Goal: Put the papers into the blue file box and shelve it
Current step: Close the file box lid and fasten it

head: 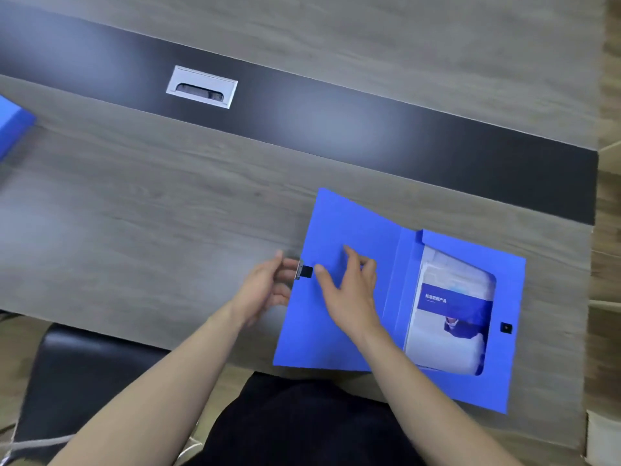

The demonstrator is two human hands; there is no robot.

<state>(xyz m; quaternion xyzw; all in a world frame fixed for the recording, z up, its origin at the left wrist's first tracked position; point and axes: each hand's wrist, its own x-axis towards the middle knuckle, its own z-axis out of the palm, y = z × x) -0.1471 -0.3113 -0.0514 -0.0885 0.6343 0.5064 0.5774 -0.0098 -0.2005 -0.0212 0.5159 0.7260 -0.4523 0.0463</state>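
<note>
Near right of the wooden table (168, 203): blue file box (470, 381), lying open, tray side rightmost. Papers (450, 317): already seated in the tray, cover sheet with a blue band facing up. Lid flap (336, 230): spread leftward, inner face up. Right hand (349, 290): open, fingers resting on the flap, likely steadying it. Left hand (265, 290): fingers curled at the flap's outer edge by the clasp tab (304, 271), apparently poised to swing it shut toward the snap stud (505, 327). Shelving not yet begun.
</note>
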